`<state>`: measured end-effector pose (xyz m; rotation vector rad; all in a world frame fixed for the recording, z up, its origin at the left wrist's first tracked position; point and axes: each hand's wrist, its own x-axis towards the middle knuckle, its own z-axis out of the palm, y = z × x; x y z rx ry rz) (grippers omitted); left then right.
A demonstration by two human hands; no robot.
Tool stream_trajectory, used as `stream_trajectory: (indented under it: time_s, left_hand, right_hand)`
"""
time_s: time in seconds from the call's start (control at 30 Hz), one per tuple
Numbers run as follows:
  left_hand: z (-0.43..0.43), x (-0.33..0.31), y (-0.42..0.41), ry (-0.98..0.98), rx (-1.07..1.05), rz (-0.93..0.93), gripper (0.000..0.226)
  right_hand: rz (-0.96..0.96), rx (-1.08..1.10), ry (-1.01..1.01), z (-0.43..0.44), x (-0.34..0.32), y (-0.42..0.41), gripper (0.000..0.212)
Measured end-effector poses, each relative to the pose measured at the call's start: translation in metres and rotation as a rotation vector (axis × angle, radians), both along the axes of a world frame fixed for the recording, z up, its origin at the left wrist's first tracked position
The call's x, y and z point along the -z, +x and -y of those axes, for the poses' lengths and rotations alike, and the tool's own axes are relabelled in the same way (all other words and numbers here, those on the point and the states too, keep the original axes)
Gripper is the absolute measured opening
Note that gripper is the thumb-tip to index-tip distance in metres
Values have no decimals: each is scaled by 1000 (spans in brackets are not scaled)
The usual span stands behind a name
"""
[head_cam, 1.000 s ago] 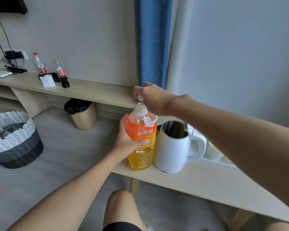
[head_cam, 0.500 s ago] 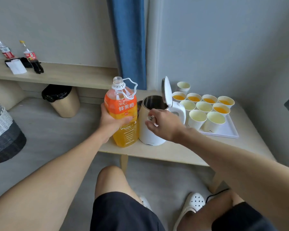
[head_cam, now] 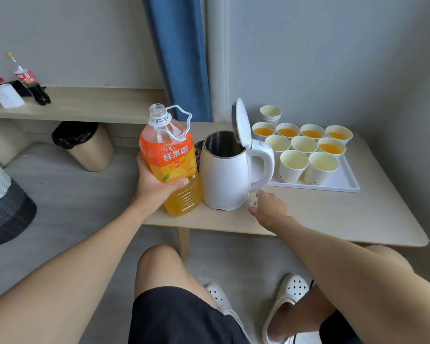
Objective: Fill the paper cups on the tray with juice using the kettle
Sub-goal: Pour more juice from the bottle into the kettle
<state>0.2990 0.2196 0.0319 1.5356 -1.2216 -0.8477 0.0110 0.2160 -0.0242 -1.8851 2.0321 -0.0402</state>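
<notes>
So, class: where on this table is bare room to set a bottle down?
Free: table strip between tray and near edge, right of the right hand. Crowded: the tray, packed with paper cups, and the left end, kettle beside juice bottle.

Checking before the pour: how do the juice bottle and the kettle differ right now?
The juice bottle is clear plastic, showing orange juice; the kettle is opaque white, seemingly empty. The left hand grips the bottle; no hand holds the kettle. Both are open on top.

Grey walls [head_cam: 333, 58], blue curtain [head_cam: 179, 58], wooden shelf [head_cam: 97, 105], floor [head_cam: 72, 194] possibly carpeted.
</notes>
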Motion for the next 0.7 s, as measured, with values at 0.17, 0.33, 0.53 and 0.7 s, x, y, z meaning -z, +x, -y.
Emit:
stream_trajectory:
  time_s: [0.17, 0.33, 0.53, 0.7]
  left_hand:
    - [-3, 6, -4, -12, -45, 11, 112]
    - [-3, 3, -6, -35, -95, 38, 106]
    - [-15, -6, -7, -60, -104, 65, 100]
    - [-30, -18, 3, -69, -55, 95, 105]
  right_hand:
    - [24, 63, -101, -5, -2, 1, 29]
    - [271, -163, -587, -28, -43, 35, 20]
    - [618, -416, -797, -33, -136, 110, 72]
    - [696, -355, -530, -20, -139, 135, 96]
